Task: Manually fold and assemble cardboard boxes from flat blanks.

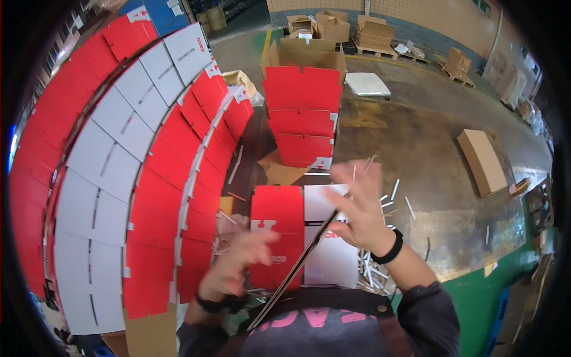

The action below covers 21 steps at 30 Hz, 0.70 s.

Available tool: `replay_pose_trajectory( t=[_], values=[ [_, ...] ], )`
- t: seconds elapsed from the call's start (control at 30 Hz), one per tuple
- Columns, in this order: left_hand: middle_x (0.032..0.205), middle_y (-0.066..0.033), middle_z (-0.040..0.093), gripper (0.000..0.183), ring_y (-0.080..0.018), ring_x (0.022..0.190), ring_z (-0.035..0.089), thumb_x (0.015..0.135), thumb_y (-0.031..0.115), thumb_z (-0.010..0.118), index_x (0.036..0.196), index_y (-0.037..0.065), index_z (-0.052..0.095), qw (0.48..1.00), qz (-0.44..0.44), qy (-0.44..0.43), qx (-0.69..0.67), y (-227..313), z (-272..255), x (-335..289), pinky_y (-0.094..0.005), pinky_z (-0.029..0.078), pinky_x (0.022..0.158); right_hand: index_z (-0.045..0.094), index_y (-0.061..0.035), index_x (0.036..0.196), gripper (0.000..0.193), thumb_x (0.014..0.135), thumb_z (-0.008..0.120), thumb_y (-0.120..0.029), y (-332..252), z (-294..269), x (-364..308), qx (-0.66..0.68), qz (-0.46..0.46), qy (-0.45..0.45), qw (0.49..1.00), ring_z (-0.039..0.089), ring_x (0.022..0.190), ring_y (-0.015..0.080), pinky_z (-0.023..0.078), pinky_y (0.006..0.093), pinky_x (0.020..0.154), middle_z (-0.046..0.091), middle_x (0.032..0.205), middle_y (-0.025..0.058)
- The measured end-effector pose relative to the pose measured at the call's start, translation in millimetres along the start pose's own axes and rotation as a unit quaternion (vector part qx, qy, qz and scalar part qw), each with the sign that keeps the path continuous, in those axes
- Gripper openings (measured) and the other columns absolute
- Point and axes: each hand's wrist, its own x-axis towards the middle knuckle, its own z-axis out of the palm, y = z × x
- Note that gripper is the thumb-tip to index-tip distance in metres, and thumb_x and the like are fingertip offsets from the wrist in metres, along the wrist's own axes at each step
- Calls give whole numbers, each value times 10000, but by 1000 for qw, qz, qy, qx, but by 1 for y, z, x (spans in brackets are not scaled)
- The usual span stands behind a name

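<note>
A thin cardboard sheet (pixel 295 268), seen edge-on, slants from near my body up to my right hand (pixel 360 205). Its upper end lies between my right thumb and fingers; the other fingers are spread and blurred. My left hand (pixel 247 256) hangs blurred to the left of the sheet, fingers apart, with nothing visible in it. Under both hands lie a red printed panel (pixel 279 211) and, beside it on the right, a white panel (pixel 318 273). A thin strip (pixel 372 159) shows by my right fingertips.
Long rows of red panels (pixel 157 226) and white panels (pixel 95 202) stand on the left. Ahead is a red stack (pixel 302 89) by an open carton (pixel 342 62). White scraps (pixel 370 273) litter the table (pixel 428 154); a long brown box (pixel 483 163) lies on the right.
</note>
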Motion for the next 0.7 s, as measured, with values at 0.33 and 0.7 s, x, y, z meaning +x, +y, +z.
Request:
replay_pose_trajectory(
  t=[0.33, 0.7],
  values=[
    [1091, -222, 625, 384, -314, 960, 603, 935, 315, 457, 892, -6, 664, 969, 111, 171, 139, -1, 16, -23, -418, 448, 840, 613, -106, 707, 456, 986, 484, -442, -10, -30, -36, 207, 24, 63, 976, 597, 981, 309, 345, 495, 1054, 661, 916, 79],
    [848, -95, 559, 157, -235, 687, 592, 843, 188, 686, 832, 72, 581, 843, 117, 25, 524, 26, 51, 56, -355, 488, 596, 580, -47, 719, 231, 852, 690, -200, -47, -34, 19, 298, -81, -263, 914, 545, 777, 294, 408, 408, 837, 572, 778, 86]
  ],
)
